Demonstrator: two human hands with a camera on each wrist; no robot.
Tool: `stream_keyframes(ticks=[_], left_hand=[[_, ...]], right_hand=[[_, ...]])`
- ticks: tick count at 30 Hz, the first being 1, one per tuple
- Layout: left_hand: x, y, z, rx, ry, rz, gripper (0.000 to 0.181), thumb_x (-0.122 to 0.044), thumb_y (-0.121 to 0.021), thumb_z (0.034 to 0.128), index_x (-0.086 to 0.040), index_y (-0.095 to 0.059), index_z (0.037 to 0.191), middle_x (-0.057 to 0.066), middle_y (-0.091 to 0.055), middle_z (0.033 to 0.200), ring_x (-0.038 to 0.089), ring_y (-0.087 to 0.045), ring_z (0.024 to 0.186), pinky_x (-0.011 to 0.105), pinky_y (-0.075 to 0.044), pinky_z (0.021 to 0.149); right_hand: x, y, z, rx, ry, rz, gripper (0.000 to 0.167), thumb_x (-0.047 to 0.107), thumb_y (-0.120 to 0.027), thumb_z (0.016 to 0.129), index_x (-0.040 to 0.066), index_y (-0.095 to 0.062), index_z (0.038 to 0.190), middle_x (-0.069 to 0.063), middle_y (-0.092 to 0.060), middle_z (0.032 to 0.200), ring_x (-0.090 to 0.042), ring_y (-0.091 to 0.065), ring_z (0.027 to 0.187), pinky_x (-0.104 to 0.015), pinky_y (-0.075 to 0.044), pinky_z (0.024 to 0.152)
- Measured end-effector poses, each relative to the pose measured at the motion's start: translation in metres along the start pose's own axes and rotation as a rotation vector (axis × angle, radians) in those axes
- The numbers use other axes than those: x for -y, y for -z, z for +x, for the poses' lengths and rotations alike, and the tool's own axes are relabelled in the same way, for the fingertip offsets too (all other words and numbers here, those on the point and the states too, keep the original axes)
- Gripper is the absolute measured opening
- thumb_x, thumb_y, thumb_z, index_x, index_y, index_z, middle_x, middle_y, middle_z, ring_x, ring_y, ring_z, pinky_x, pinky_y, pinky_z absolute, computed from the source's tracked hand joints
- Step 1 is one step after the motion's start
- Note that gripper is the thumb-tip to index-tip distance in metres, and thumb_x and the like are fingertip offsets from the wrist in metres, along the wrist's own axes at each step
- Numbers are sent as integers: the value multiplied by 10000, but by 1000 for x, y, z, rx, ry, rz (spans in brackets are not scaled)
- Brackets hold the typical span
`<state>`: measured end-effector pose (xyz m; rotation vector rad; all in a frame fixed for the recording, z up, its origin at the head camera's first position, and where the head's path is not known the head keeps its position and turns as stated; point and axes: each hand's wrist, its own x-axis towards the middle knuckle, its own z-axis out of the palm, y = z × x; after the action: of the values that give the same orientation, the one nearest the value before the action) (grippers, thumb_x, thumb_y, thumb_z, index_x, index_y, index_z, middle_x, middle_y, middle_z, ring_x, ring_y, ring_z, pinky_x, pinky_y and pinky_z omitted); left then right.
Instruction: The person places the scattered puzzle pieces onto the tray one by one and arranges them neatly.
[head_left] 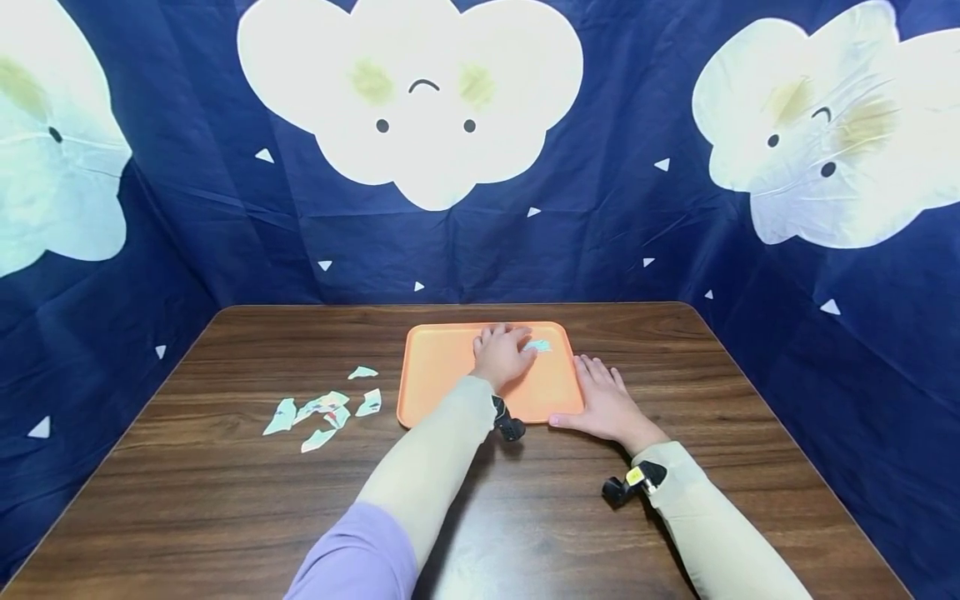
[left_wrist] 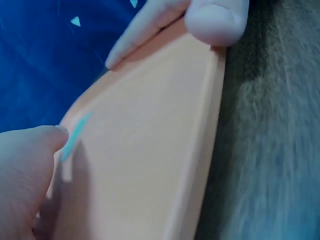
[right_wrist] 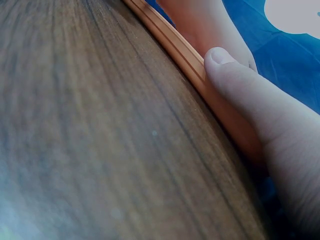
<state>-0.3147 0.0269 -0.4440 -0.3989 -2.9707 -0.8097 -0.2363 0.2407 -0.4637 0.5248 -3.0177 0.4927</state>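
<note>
An orange tray [head_left: 442, 375] lies on the table. My left hand [head_left: 504, 354] reaches over it with loosely bent fingers, the palm facing down. Its thumb [left_wrist: 27, 160] is beside a small teal and white paper piece [head_left: 537, 345] on the tray; whether it touches the piece I cannot tell. What lies under the other fingers is hidden. At the tray's near right corner, my right hand [head_left: 603, 402] rests against the rim, its fingers extended along the right side and its thumb [right_wrist: 222, 62] at the front edge.
Several torn-looking paper pieces [head_left: 282, 415], pale with coloured print, lie loosely grouped on the wooden table [head_left: 225, 500] left of the tray. A dark blue cloth [head_left: 615, 250] with white clouds hangs behind the table and along both sides.
</note>
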Motion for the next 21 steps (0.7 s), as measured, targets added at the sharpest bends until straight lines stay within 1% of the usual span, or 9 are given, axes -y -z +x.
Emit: stream_keyframes(ticks=[5, 10, 13, 17, 21], left_hand=[[4, 13, -6, -17, -38, -33, 509, -450, -554, 1013, -292, -508, 1495, 94, -497, 1493, 365, -383, 1339, 512, -267, 1034], [5, 27, -15, -37, -82, -63, 543, -442, -563, 1006, -281, -472, 1516, 110, -531, 1421, 367, -426, 1276, 520, -287, 1008], [9, 32, -19, -61, -112, -58, 576, -453, -569, 996, -266, -454, 1528, 118, -537, 1407, 376, -436, 1264, 536, -287, 1022], [17, 37, -25, -94, -141, -27, 603, -496, -557, 990, -270, -434, 1536, 108, -530, 1427, 379, -433, 1287, 552, -289, 1039], [26, 46, -36, -113, -160, -11, 606, -521, -540, 992, -264, -438, 1531, 84, -525, 1441, 350, -443, 1265, 541, -296, 1027]], right_hand=[[0, 2, -1, 13, -11, 7, 1256, 806, -627, 760, -16, -175, 1594, -250, -240, 1626, -436, -170, 1510, -645, -92, 1177], [-2, 3, -1, 20, -12, 4, 1262, 812, -622, 761, -18, -166, 1595, -249, -230, 1629, -434, -162, 1512, -645, -88, 1177], [-2, 3, -1, 23, -13, 3, 1267, 813, -625, 758, -21, -165, 1594, -250, -229, 1629, -434, -157, 1513, -644, -83, 1179], [-3, 2, 0, 31, -13, 2, 1271, 817, -621, 760, -24, -160, 1594, -258, -222, 1629, -439, -148, 1514, -645, -79, 1178], [-3, 1, 0, 37, -10, 6, 1273, 822, -613, 763, -24, -150, 1595, -262, -213, 1630, -446, -141, 1513, -651, -75, 1175]])
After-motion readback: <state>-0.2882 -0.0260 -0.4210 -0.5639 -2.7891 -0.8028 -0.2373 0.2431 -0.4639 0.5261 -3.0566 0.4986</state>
